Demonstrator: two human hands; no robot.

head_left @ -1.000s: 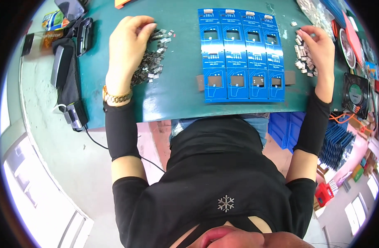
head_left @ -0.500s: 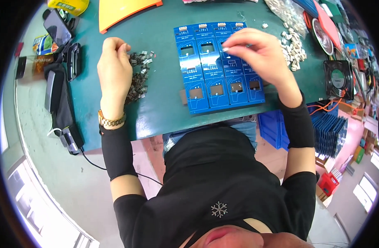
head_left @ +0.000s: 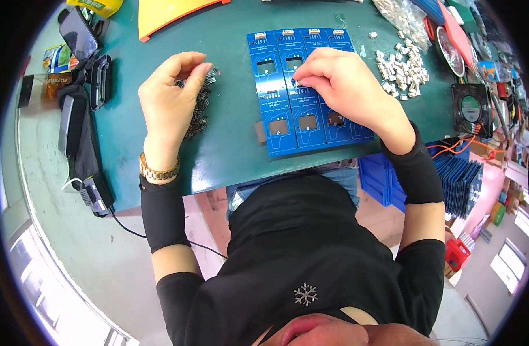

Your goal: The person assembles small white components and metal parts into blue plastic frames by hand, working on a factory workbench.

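In the head view, a blue rectangular circuit-board panel with rows of square cutouts (head_left: 280,95) lies flat on a green-topped desk (head_left: 230,135), in front of the person's body. Four small white connectors (head_left: 287,33) sit along its far edge.

The right hand (head_left: 296,79) reaches over the middle of the panel, thumb and forefinger pinched together just beside one of the upper cutouts. A tiny white bit shows at the fingertips, but it cannot be told whether the hand is grasping it. The left hand (head_left: 205,61) is well to the left of the panel, its fingers curled and the thumb near the forefinger, over a heap of small dark metal pin pieces (head_left: 202,112); whether it grasps any of them cannot be told. A gold-coloured link bracelet (head_left: 160,172) circles the left wrist.

To the right of the panel is a loose pile of small white block-shaped connectors (head_left: 404,72), with a clear plastic bag (head_left: 403,23) beyond it. Farther right of the panel stands a square black fan (head_left: 471,109). Beyond the panel to the left lies a yellow sheet with an orange edge (head_left: 178,14).
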